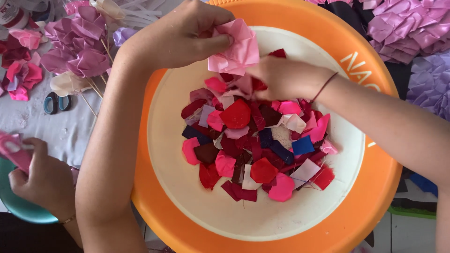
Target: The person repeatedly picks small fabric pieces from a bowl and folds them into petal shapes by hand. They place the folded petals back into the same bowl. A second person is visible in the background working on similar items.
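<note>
Pink fabric piece (pixel 236 49) pinched in closed fingers of left hand (pixel 180 33), held above far rim of orange basin (pixel 370 206). Right hand (pixel 281 77) lowered into fabric scrap pile (pixel 255 145); fingertips hidden, grip cannot be determined. Co-worker's hand (pixel 40 180) partly cropped at near left.
</note>
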